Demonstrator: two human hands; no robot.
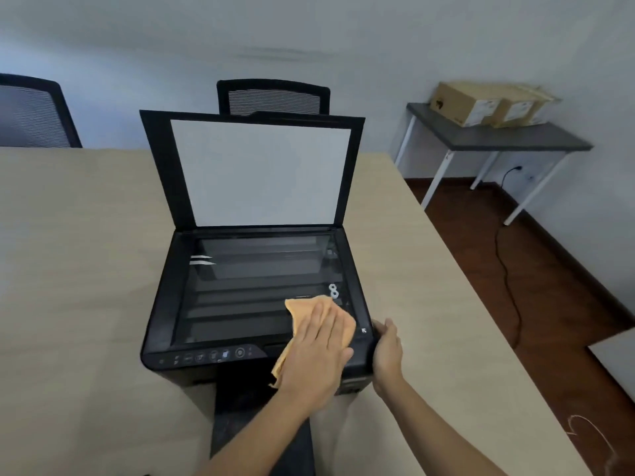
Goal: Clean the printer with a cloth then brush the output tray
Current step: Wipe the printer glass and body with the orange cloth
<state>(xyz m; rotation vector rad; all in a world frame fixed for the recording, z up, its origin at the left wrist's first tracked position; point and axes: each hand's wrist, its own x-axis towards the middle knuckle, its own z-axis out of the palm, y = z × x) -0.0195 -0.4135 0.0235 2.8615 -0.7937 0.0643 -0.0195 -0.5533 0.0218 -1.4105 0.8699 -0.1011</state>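
left hand (318,348) flat on orange cloth (338,321) over scanner glass (240,286) — fingers together; right hand (386,352) clasping printer (161,321) corner

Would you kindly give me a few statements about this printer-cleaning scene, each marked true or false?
1. The scanner lid is raised. True.
2. The left hand presses an orange cloth flat on the scanner glass. True.
3. The right hand holds a brush. False: it grips the printer's front right corner, and no brush is visible.
4. The cloth lies on the glass's far left corner. False: it is at the near right.
5. Cardboard boxes sit on a side table. True.
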